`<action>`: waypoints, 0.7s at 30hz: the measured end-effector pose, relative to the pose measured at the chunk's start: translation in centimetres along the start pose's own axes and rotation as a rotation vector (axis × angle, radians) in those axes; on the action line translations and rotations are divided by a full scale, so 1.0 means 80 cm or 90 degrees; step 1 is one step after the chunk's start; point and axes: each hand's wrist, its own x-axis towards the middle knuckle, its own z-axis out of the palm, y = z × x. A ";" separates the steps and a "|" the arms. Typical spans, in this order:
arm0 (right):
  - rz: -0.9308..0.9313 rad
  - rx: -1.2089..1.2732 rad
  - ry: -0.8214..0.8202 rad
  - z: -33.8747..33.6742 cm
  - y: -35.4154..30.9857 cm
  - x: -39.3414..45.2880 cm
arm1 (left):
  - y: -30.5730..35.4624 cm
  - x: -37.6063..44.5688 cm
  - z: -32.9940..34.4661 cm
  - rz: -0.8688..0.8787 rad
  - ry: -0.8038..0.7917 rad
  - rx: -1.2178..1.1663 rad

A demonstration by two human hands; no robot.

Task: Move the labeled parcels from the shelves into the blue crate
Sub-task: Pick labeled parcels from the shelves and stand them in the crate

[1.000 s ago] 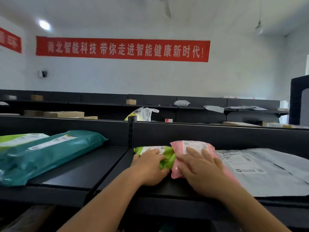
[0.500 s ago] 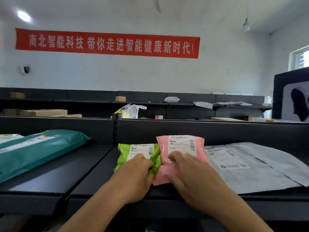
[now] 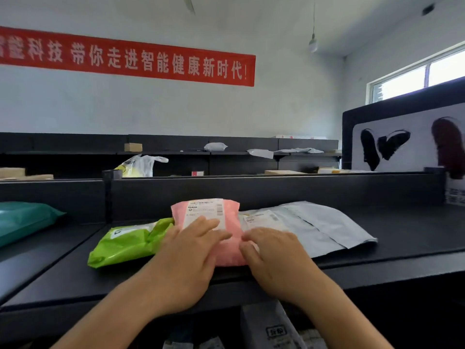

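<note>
A pink parcel [image 3: 230, 215] with a white label lies on the black shelf [image 3: 402, 250] right in front of me. My left hand [image 3: 186, 263] lies over its left half, fingers reaching onto the label. My right hand [image 3: 274, 258] grips its right edge with curled fingers. A bright green labeled parcel [image 3: 128, 243] lies just to the left, touching the pink one. Two flat grey labeled parcels [image 3: 314, 227] lie to the right, partly under my right hand. A teal parcel [image 3: 22, 220] sits on the neighbouring shelf bay at far left. The blue crate is out of view.
A raised black back rail [image 3: 251, 190] closes the shelf behind the parcels. More grey parcels [image 3: 271, 328] show on the level below. Far shelves hold a cardboard box [image 3: 133, 147] and plastic bags [image 3: 141, 166]. A dark-framed white board [image 3: 402, 142] stands at right.
My left hand has left the green parcel and moved right onto the pink one. The right hand has slid to the pink parcel's right edge. The view has turned right.
</note>
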 end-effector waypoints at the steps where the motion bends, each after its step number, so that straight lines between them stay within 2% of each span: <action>1: 0.007 -0.004 -0.034 0.000 0.005 -0.005 | 0.005 0.001 0.004 0.000 -0.011 -0.009; 4: 0.010 0.047 -0.077 0.004 0.019 -0.017 | 0.013 0.005 0.015 -0.010 -0.016 -0.035; 8: 0.038 0.142 -0.079 0.004 0.023 -0.019 | 0.012 0.002 0.018 -0.036 0.043 -0.125; 11: 0.023 0.231 -0.005 0.005 0.012 -0.016 | 0.011 -0.009 0.014 -0.061 0.147 -0.209; 15: -0.016 0.390 0.111 0.013 -0.022 -0.013 | 0.000 -0.030 0.003 -0.149 0.250 -0.287; 21: -0.064 0.586 0.137 0.026 -0.103 -0.013 | -0.040 -0.085 -0.015 -0.238 0.374 -0.393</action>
